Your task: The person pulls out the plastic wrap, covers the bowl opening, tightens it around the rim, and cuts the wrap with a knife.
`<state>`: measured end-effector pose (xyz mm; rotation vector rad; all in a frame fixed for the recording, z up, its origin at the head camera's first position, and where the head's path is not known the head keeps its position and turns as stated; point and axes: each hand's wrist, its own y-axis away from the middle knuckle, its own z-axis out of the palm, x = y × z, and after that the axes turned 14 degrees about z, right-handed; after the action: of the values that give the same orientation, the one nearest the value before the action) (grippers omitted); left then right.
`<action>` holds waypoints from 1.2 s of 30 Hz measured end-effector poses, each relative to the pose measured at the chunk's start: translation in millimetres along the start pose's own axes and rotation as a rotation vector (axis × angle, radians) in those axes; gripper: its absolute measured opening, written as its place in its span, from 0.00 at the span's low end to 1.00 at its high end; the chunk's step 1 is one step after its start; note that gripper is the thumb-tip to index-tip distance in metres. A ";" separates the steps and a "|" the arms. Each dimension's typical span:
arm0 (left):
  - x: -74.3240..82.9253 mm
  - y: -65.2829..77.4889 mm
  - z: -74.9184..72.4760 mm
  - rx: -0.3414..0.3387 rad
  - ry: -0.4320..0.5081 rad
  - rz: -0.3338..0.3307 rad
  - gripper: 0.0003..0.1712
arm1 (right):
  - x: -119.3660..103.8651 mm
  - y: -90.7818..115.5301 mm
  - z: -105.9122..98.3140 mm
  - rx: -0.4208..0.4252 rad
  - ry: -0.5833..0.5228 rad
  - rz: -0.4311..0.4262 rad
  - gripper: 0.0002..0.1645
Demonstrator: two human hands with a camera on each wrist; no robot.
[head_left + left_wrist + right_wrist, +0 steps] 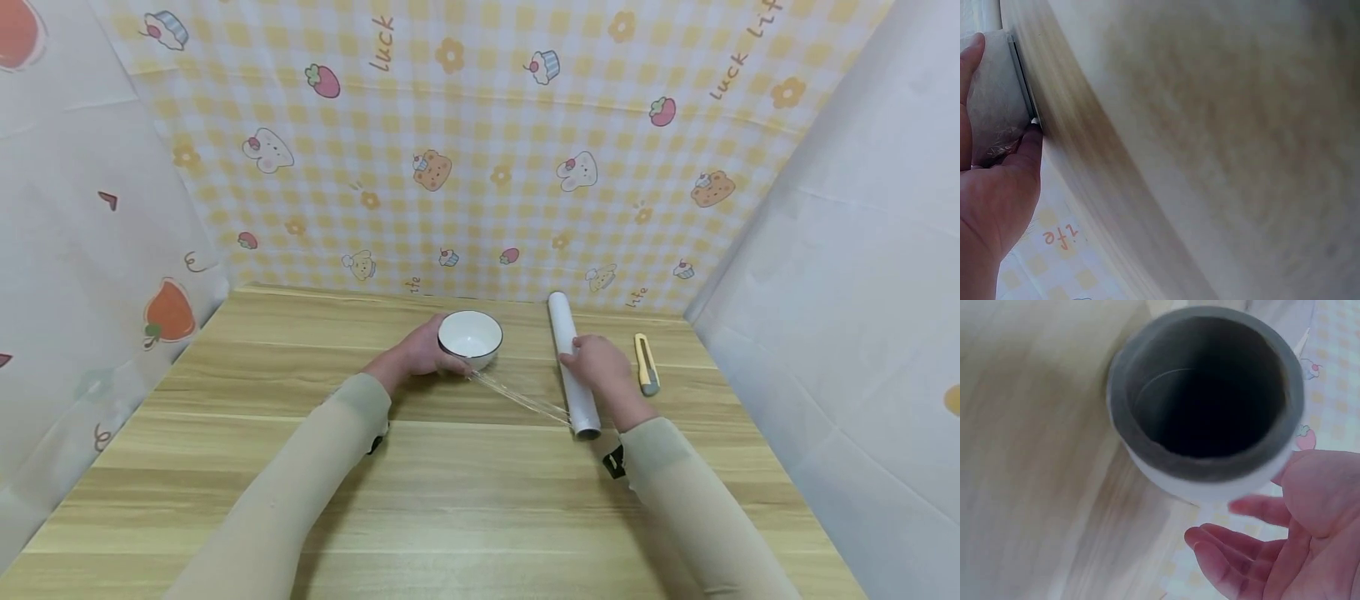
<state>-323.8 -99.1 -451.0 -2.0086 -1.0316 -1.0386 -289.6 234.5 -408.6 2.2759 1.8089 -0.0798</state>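
Note:
A white bowl (470,335) with a dark rim stands upright on the table. My left hand (431,348) grips its left side, the thumb at the near rim, where the end of clear cling film (521,400) is held. In the left wrist view that hand (997,194) spans the bowl (1000,94), and crinkled film shows against it. The film runs taut and bunched to the near end of a white cling film roll (564,333). My right hand (602,367) holds the roll from above; in the right wrist view its fingers (1229,556) curl loosely beside the hollow tube (1207,465).
A yellow utility knife (647,364) with a grey end lies right of my right hand. The wood-grain table (450,500) meets a checked cloth backdrop (480,208), with white cloth walls at both sides.

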 end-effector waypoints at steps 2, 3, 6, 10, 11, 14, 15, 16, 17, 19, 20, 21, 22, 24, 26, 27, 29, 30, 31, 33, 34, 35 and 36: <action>-0.1 0.4 -0.3 -0.001 -0.004 0.000 0.63 | 2.8 -1.0 0.6 0.014 0.043 -0.014 0.33; -0.1 0.7 -0.4 -0.001 -0.007 -0.002 0.63 | 4.1 -1.3 0.6 0.017 0.058 -0.021 0.32; 0.2 1.3 -1.0 -0.002 -0.014 -0.001 0.63 | 6.1 -2.0 -0.4 0.016 0.062 -0.017 0.31; 0.9 2.3 -1.9 -0.005 -0.016 0.009 0.63 | 5.9 -2.1 -3.8 -0.006 0.053 -0.006 0.33; 0.9 2.5 -2.2 -0.006 -0.017 0.012 0.63 | 5.7 -2.0 -4.6 -0.011 0.056 -0.004 0.33; 0.1 3.1 -3.4 -0.006 -0.022 0.019 0.63 | 5.2 -1.6 -7.0 -0.016 0.072 -0.007 0.32; -0.2 3.2 -3.7 -0.006 -0.020 0.020 0.63 | 5.4 -1.6 -7.4 -0.014 0.076 -0.006 0.32; -0.7 3.3 -4.2 -0.004 -0.018 0.018 0.63 | 5.6 -1.8 -7.6 -0.014 0.078 -0.006 0.32; -0.9 3.5 -4.8 -0.004 -0.018 0.017 0.63 | 5.9 -1.6 -7.7 -0.017 0.081 -0.006 0.33; -1.5 4.0 -5.9 -0.003 -0.014 0.017 0.63 | 6.8 -2.0 -7.6 -0.017 0.078 -0.005 0.35; -1.7 4.4 -6.5 -0.003 -0.009 0.018 0.63 | 7.5 -2.0 -7.4 -0.020 0.074 -0.006 0.37; -1.9 4.8 -7.0 -0.002 -0.005 0.018 0.63 | 8.4 -2.0 -7.2 -0.022 0.070 -0.007 0.38; -1.7 5.4 -7.6 -0.002 -0.003 0.019 0.63 | 9.5 -2.3 -6.9 -0.026 0.059 -0.006 0.40; -1.9 6.8 -8.7 -0.002 0.003 0.023 0.64 | 11.4 -3.1 -6.3 -0.028 0.042 -0.002 0.40; -1.7 8.6 -9.7 -0.001 0.006 0.021 0.64 | 12.8 -3.4 -6.2 -0.033 0.032 0.001 0.39; -1.5 9.4 -10.1 -0.001 0.005 0.019 0.64 | 13.3 -3.9 -5.8 -0.033 0.028 0.002 0.39; -0.9 11.1 -10.9 -0.001 0.000 0.013 0.64 | 13.7 -4.1 -5.3 -0.035 0.025 0.003 0.39; -0.5 11.9 -11.2 0.000 -0.003 0.013 0.64 | 13.9 -3.9 -5.1 -0.033 0.023 0.001 0.39; 0.0 12.4 -11.3 0.000 -0.004 0.012 0.64 | 14.9 -3.8 -4.8 -0.035 0.019 0.002 0.39; 0.7 13.1 -11.3 0.000 -0.001 0.012 0.64 | 16.7 -4.0 -3.7 -0.036 0.009 0.001 0.39; 0.9 13.4 -11.3 0.000 0.000 0.015 0.63 | 17.8 -3.9 -3.4 -0.041 0.000 0.003 0.39; 0.8 13.5 -11.2 0.001 0.004 0.020 0.63 | 19.1 -4.1 -2.9 -0.043 -0.004 0.003 0.39; 0.6 13.5 -11.1 0.001 0.006 0.025 0.63 | 20.3 -4.4 -2.6 -0.046 -0.009 0.002 0.39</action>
<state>-315.9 -114.3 -447.6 -2.0113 -1.0018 -1.0303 -289.3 255.4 -410.6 2.2429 1.7857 -0.0475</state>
